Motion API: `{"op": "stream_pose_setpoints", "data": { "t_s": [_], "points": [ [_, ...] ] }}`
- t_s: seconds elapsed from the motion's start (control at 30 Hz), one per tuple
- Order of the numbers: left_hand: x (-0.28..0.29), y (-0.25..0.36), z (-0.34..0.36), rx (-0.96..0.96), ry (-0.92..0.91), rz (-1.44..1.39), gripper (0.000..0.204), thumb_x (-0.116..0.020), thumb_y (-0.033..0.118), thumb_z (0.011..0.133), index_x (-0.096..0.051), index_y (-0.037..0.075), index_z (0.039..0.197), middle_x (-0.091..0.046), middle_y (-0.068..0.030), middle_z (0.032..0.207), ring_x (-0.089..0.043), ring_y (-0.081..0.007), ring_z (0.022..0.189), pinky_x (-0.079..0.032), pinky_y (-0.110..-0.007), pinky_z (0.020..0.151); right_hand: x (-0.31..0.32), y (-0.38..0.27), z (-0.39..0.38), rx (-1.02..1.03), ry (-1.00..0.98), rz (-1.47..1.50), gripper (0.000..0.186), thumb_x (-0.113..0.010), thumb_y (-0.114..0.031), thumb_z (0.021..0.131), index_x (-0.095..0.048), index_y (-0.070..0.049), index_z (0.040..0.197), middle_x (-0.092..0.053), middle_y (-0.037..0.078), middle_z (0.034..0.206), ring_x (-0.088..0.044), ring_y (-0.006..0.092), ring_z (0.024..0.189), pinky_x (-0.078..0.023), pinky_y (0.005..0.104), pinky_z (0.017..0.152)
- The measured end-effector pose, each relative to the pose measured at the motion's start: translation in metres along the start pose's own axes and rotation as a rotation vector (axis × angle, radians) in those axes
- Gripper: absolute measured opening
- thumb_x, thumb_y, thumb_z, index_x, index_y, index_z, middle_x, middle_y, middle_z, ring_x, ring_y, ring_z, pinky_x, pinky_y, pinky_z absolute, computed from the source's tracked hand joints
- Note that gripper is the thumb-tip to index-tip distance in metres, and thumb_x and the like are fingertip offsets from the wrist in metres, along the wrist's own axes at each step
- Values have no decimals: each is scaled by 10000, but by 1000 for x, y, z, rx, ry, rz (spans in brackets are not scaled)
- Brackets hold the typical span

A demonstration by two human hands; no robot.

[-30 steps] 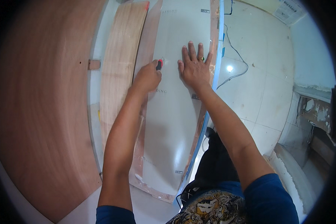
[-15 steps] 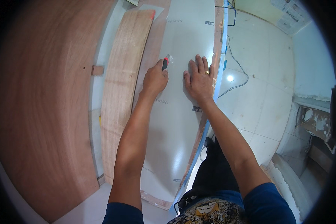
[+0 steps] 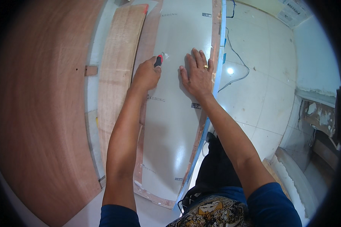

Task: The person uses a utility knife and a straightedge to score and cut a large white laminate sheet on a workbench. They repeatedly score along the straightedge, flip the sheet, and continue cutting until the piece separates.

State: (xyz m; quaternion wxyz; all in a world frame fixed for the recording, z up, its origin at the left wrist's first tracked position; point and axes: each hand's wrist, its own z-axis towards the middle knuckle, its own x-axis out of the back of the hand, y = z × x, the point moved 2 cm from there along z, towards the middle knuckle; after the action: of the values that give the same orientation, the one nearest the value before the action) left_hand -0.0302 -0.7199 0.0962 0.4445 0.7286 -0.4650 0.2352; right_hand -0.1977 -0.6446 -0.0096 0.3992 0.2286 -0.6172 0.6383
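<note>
A utility knife (image 3: 158, 60) with a black and red handle is gripped in my left hand (image 3: 146, 75). Its tip points away from me, at the left part of a long, glossy pale grey sheet (image 3: 170, 128). Whether the blade touches the sheet I cannot tell. The sheet lies on a reddish-brown wooden panel (image 3: 147, 41) whose borders show around it. Fingers spread, my right hand (image 3: 197, 75) rests flat on the sheet near its right edge, with a ring on one finger.
A narrow plywood strip (image 3: 117, 56) lies just left of the panel. Beyond it is a large reddish plywood sheet (image 3: 45, 113). A blue-white edge (image 3: 215, 90) borders the panel on the right, and a dark cable (image 3: 241, 56) trails across the tiled floor (image 3: 269, 83).
The whole view has shifted, so everything sits a little further left and higher. My left forearm has swung slightly left, uncovering more of the sheet. Both hands stay in nearly the same places on it.
</note>
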Motion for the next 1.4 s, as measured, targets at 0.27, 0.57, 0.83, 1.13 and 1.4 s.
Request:
{"op": "stream_pose_setpoints", "data": {
  "t_s": [0.27, 0.57, 0.83, 1.13, 1.4],
  "points": [
    [-1, -25, 10, -267, 175, -4, 415, -628, 142, 1031, -645, 53, 1436, -686, -161, 870, -652, -274, 706, -550, -407, 672, 6, 2, -1, -28, 53, 96, 518, -564, -368, 1077, -602, -54, 1487, -432, 153, 1657, -318, 306, 1605, -150, 556, 1337],
    [-17, -27, 30, -216, 181, -16, 416, -625, 138, 1013, -646, 25, 1413, -711, -221, 973, -685, -369, 881, -555, -455, 807, 6, 3, -1, -16, 64, 111, 492, -561, -360, 1086, -609, -51, 1467, -448, 147, 1633, -346, 304, 1589, -158, 548, 1336],
    [7, -16, 21, -186, 24, 7, 442, -579, 94, 1048, -617, 51, 1487, -608, -56, 689, -591, -155, 525, -482, -344, 500, 6, 4, -1, -5, 67, 116, 494, -576, -358, 1077, -615, -45, 1457, -466, 146, 1612, -354, 303, 1582, -151, 542, 1343],
    [3, -20, 25, -179, 23, 29, 463, -632, 142, 1042, -610, 66, 1498, -673, -126, 749, -677, -258, 588, -559, -387, 609, 8, 5, -1, 1, 63, 119, 476, -578, -352, 1073, -625, -47, 1436, -481, 149, 1602, -365, 305, 1579, -161, 542, 1339],
    [-42, 5, -17, -121, 184, 416, 443, -602, 93, 1000, -583, -27, 1426, -763, -309, 1003, -752, -484, 1016, -592, -555, 914, 6, 3, 0, 2, 10, 31, 490, -564, -352, 1078, -591, -63, 1473, -456, 152, 1633, -303, 316, 1611, -143, 585, 1331]
  ]
}}
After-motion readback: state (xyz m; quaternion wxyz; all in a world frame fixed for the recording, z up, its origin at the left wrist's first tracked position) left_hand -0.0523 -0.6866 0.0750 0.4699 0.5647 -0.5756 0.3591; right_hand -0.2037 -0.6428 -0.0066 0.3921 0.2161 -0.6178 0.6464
